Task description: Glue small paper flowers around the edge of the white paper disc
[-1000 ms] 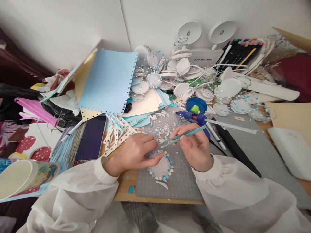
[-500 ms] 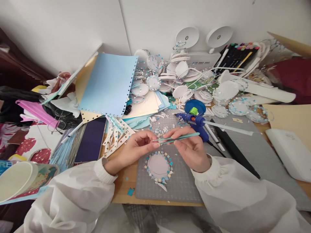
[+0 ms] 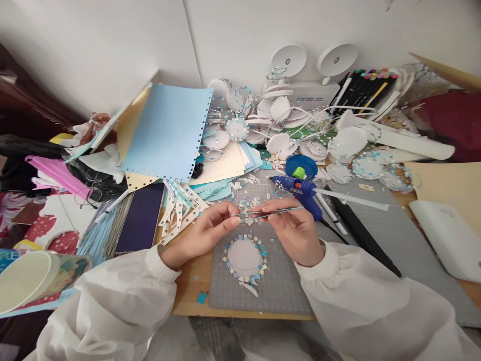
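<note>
My right hand (image 3: 295,231) is closed around thin teal tweezers (image 3: 288,209), seen almost edge-on, with their tips toward the left. My left hand (image 3: 210,226) pinches thumb and forefinger together right at those tips; whatever sits between the fingers is too small to make out. Below both hands, a pale round disc (image 3: 245,256) ringed with small blue, white and yellow stars lies on a grey cutting mat (image 3: 285,286). Small loose star pieces (image 3: 248,203) are scattered on the mat just beyond the fingers.
A blue glue gun (image 3: 300,186) lies behind my right hand, near a black strip (image 3: 361,235). Left are a phone (image 3: 141,218), punched paper strips (image 3: 180,215) and a cup (image 3: 30,281). Blue paper (image 3: 169,130) and piled white discs (image 3: 278,143) fill the back.
The tweezers have rolled in my right hand and now show edge-on rather than with both arms apart. My left hand stays pinched at their tips. The disc has not moved.
</note>
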The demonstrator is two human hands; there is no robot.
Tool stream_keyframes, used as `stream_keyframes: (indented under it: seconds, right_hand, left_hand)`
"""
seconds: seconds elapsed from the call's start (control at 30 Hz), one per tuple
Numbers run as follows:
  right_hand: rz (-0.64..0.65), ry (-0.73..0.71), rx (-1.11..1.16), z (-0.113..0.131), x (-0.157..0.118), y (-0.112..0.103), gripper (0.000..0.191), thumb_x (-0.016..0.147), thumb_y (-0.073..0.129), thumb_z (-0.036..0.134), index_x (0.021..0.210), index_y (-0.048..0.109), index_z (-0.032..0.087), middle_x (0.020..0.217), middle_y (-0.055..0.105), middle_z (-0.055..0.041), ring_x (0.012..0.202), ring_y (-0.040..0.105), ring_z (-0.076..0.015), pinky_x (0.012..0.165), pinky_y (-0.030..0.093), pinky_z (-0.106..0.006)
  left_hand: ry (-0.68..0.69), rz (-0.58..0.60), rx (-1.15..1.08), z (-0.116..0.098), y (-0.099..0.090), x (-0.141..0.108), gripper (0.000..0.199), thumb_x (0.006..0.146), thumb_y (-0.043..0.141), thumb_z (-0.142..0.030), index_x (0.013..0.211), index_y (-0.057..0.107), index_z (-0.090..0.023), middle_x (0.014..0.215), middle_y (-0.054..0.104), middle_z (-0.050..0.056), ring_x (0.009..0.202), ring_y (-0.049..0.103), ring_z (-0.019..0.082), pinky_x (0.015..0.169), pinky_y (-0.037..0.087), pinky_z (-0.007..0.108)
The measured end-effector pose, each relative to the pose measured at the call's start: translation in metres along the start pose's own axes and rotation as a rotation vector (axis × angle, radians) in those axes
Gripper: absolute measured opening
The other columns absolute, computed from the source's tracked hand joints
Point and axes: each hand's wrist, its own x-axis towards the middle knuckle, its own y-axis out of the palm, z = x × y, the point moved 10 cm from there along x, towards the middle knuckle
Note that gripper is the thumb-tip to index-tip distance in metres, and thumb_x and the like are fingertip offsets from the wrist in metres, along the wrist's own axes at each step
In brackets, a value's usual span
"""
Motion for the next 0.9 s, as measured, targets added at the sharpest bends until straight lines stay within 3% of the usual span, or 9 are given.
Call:
stream_keyframes:
  seconds: [0.23,0.53,0.7,0.9]
  right_hand:
    - [-0.022,-0.054,-0.038,0.005,-0.003,-0.001,0.012,0.086,0.065,0.024,0.095,0.072,0.028,0.097,0.075,-0.0039,0.092,0.07,-0.02,0.071,0.061,-0.034]
    - [-0.022,-0.072,-0.03,0.008,-0.004,0.001,0.018,0.085,0.066,0.018,0.097,0.074,0.03,0.1,0.076,-0.0014,0.09,0.072,-0.019,0.075,0.062,-0.033]
    - [-0.034,0.021,0.092,-0.002,-0.003,0.004,0.015,0.083,0.069,0.022,0.095,0.075,0.029,0.101,0.076,-0.0013,0.091,0.073,-0.018,0.078,0.061,-0.029]
    - [-0.135,0.193,0.233,-0.013,-0.003,0.004,0.01,0.074,0.078,0.027,0.084,0.077,0.028,0.093,0.078,0.0003,0.081,0.074,-0.0147,0.073,0.061,-0.022]
  left_hand:
    - [-0.04,0.081,-0.284,0.007,0.009,-0.003,0.033,0.092,0.053,-0.045,0.078,0.046,-0.016,0.063,0.033,-0.005,0.056,0.027,0.009,0.053,0.019,0.025]
    - [-0.061,0.052,-0.472,0.008,0.011,0.0,0.031,0.089,0.058,-0.044,0.08,0.05,-0.015,0.061,0.028,-0.006,0.053,0.025,0.008,0.053,0.017,0.025]
    - [-0.03,0.035,-0.485,0.005,0.009,0.001,0.031,0.09,0.058,-0.044,0.081,0.05,-0.016,0.06,0.027,-0.006,0.052,0.025,0.008,0.053,0.018,0.025]
    - [-0.008,0.034,-0.54,0.004,0.008,0.003,0.03,0.091,0.058,-0.041,0.077,0.048,-0.016,0.062,0.026,-0.006,0.053,0.026,0.008,0.054,0.019,0.024]
